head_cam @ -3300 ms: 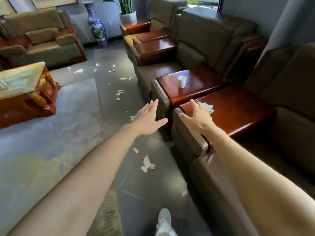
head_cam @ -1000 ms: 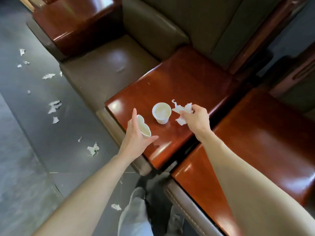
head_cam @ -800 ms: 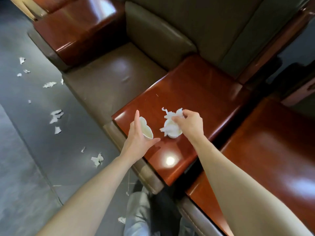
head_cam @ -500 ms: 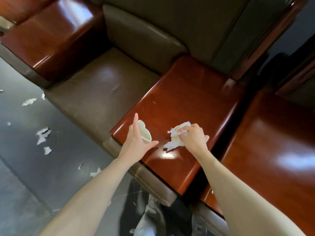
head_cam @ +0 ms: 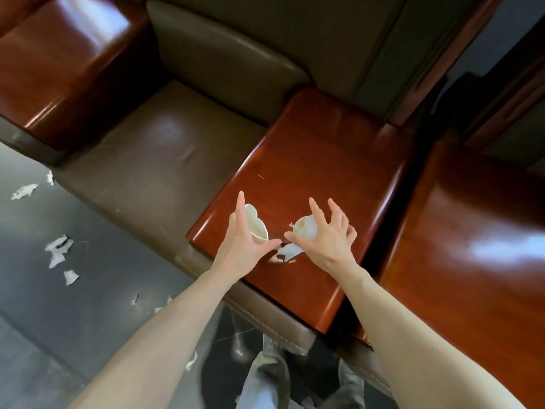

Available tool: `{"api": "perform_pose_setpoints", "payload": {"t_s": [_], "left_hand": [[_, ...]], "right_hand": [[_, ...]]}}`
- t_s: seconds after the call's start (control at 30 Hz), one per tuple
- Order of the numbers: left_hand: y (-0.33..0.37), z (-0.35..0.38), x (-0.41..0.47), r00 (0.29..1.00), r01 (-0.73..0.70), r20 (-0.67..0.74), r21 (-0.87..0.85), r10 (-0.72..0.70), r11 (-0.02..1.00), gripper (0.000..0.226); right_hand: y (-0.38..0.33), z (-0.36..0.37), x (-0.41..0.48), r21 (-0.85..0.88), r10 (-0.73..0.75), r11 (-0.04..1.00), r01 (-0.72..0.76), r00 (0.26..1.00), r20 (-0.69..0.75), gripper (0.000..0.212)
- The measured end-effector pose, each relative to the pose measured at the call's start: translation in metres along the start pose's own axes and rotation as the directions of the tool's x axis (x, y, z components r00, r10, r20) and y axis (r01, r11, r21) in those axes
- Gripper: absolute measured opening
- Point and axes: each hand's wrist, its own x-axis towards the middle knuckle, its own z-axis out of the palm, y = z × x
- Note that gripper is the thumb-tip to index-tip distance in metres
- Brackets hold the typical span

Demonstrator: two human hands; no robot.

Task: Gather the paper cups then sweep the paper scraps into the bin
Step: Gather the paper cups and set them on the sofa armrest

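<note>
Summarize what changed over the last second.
The right hand pushed its paper wad into the standing paper cup on the wooden armrest and now closes round that cup. Unchanged: the left hand holds the squashed cup; scraps on the floor.

Over the red-brown wooden table (head_cam: 324, 160), a squashed white paper cup (head_cam: 256, 224) sits left of a scrap-filled white paper cup (head_cam: 305, 227); torn white paper scraps (head_cam: 57, 249) lie on the grey floor (head_cam: 88, 305), farther left.
</note>
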Motion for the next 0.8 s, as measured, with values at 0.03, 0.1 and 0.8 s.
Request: {"api": "perform_pose_setpoints", "payload": {"t_s": [0.03,0.1,0.8], "left_hand": [[-0.002,0.000,0.001,1.000,-0.005,0.001,0.000,0.005,1.000,0.120],[-0.006,-0.001,0.004,1.000,-0.012,-0.001,-0.003,0.012,1.000,0.120],[0.255,0.065,-0.089,0.736,-0.574,0.305,-0.193,0.604,0.796,0.119]], "right_hand": [[0.000,0.004,0.002,0.004,0.039,0.999,-0.039,0.997,0.063,0.092],[0.002,0.010,0.004,0.137,0.094,0.984,-0.115,0.983,0.156,0.100],[0.142,-0.200,-0.179,0.725,0.498,0.680,-0.110,0.795,-0.346,0.065]]}}
